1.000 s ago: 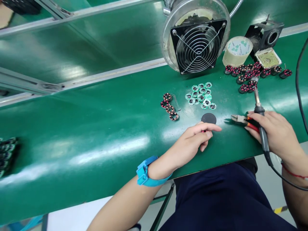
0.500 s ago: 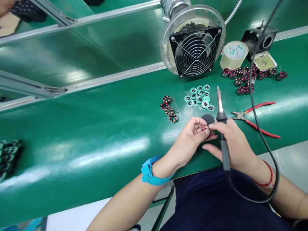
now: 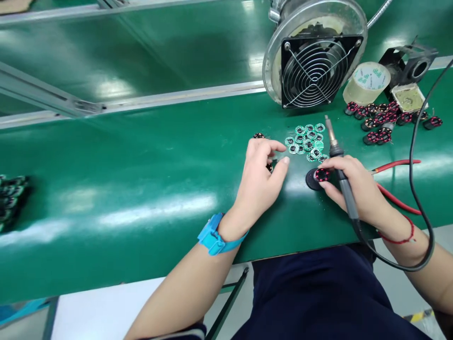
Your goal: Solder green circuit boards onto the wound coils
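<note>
"What's the right hand (image 3: 357,196) up to?"

"It's curled around a soldering iron (image 3: 335,148), tip pointing up and away, while the thumb and forefinger pinch a wound coil (image 3: 322,175) with red windings. The coil sits on a round black pad (image 3: 312,182) right under those fingertips."

"And the left hand (image 3: 260,177)?"

"Half open, fingers loosely apart, thumb held clear. A small dark coil (image 3: 269,167) lies just beneath the fingers, and I can't see it being pinched. Another (image 3: 259,135) peeks out past the fingertips. A blue wrist strap (image 3: 212,234) circles that wrist."

"What's around them?"

"Between the hands and farther out lies a heap of small round green circuit boards (image 3: 304,141). Beyond the right hand are red-handled pliers (image 3: 396,164), and past those a cluster of more coils (image 3: 378,118), a roll of clear tape (image 3: 367,82) and a small tray of yellowish-green residue (image 3: 408,97). A round extractor fan (image 3: 313,71) stands behind the boards. The iron's black cable (image 3: 412,189) loops by the right wrist, with its red string bracelet (image 3: 399,238). All of it rests on a green belt (image 3: 106,226)."
</note>
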Available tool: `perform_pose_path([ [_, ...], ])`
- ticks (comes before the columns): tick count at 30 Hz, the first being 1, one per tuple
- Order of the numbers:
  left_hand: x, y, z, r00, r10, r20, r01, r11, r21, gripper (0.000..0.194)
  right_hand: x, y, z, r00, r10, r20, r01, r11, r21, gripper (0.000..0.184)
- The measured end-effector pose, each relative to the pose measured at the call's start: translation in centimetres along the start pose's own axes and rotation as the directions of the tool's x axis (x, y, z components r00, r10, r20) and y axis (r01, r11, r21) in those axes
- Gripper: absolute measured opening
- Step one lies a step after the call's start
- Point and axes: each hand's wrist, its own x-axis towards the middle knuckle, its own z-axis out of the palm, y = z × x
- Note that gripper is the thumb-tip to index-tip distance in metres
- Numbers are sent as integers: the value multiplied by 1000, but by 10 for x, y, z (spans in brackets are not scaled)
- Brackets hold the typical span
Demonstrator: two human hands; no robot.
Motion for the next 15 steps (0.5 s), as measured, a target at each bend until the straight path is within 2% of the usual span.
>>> perform_pose_path([
  [2, 4, -5, -3, 999, 41, -7, -39, 986, 160, 14, 2, 3, 6, 998, -17, 56, 19, 999, -41, 22],
  [7, 17, -6, -8, 999, -5, 54, -19, 905, 424, 16, 0, 6, 10, 998, -11, 69, 9, 1000, 24, 32],
  [10, 31, -3, -3, 986, -49, 161, -46, 845, 532, 17, -2, 8, 5, 1000, -10, 14, 10, 999, 48, 39],
  [15, 51, -1, 15, 953, -72, 294, -119, 804, 583, 17, -5, 11, 0, 992, -31, -119, 39, 997, 66, 35],
])
